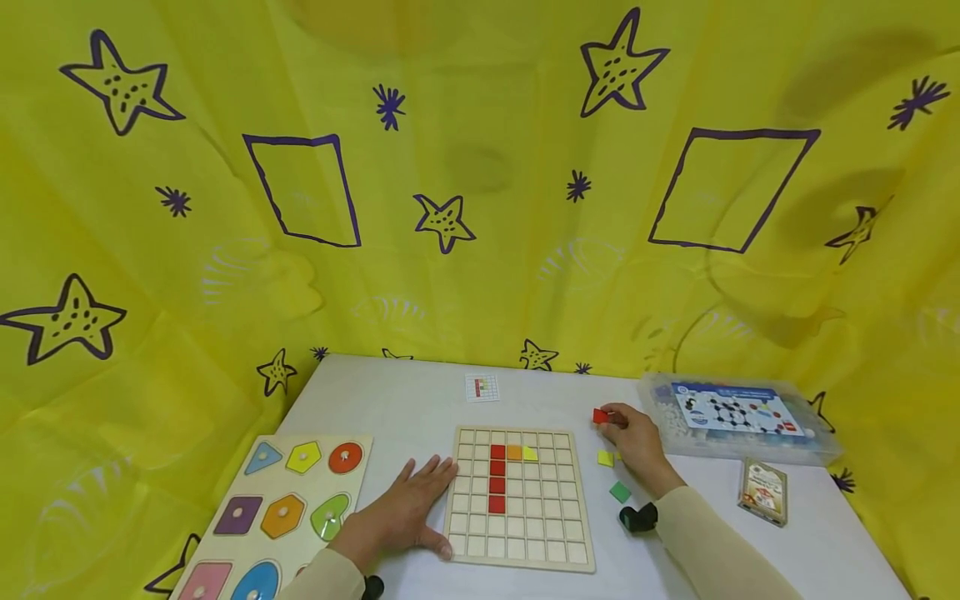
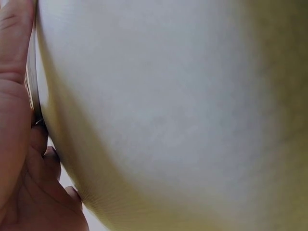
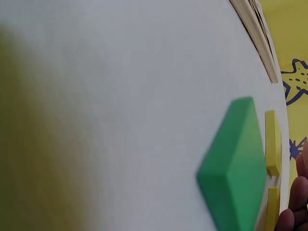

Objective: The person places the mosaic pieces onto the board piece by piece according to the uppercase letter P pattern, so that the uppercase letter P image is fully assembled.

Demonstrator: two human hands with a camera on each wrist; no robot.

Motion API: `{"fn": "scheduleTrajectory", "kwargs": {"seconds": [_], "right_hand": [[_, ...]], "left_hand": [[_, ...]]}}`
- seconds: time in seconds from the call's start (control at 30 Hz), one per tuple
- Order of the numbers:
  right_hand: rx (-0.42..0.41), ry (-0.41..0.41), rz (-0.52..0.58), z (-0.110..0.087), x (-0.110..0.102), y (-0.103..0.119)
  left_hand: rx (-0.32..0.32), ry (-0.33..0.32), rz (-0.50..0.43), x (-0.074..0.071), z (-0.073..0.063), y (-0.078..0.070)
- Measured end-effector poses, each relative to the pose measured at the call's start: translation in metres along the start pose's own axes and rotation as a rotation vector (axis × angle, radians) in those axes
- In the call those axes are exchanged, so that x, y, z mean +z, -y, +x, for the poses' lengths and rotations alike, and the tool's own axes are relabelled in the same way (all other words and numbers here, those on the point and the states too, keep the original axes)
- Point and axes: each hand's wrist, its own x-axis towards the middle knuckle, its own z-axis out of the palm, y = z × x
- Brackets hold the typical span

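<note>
My right hand (image 1: 637, 442) pinches a red square tile (image 1: 600, 416) between thumb and fingers, above the table to the right of the wooden grid board (image 1: 551, 527). Beneath that hand lie yellow tiles (image 1: 605, 458), one partly hidden by it, and a green tile (image 3: 236, 168) sits closer to the wrist. With fingers spread, my left hand (image 1: 401, 508) rests at the board's left edge, its thumb by the lower left corner. In the board's grid, several red tiles (image 1: 497, 485) form a column, with an orange tile (image 1: 514, 452) and a yellow tile (image 1: 530, 454) beside the top one.
A small pattern card (image 1: 482, 388) lies behind the board. On the left is a wooden shape puzzle (image 1: 251, 477) with knobbed pieces. A clear plastic case (image 1: 738, 417) stands at the back right, with a small card box (image 1: 763, 492) in front of it. Yellow cloth (image 1: 480, 292) hangs behind the table.
</note>
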Motion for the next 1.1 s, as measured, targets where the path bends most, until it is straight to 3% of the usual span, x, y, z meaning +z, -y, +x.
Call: {"fn": "scheduleTrajectory", "kwargs": {"seconds": [0.37,0.8,1.1], "right_hand": [[0.011,-0.015,0.103,-0.011,0.007,0.016],[-0.097,-0.099,0.161,-0.028,0.022,0.034],[-0.078,-0.057,0.228,-0.042,0.033,0.042]], "left_hand": [[0.011,-0.010,0.000,-0.001,0.000,0.000],[0.010,0.005,-0.032,-0.004,0.000,-0.004],[-0.007,0.009,-0.009,-0.004,0.003,-0.002]]}}
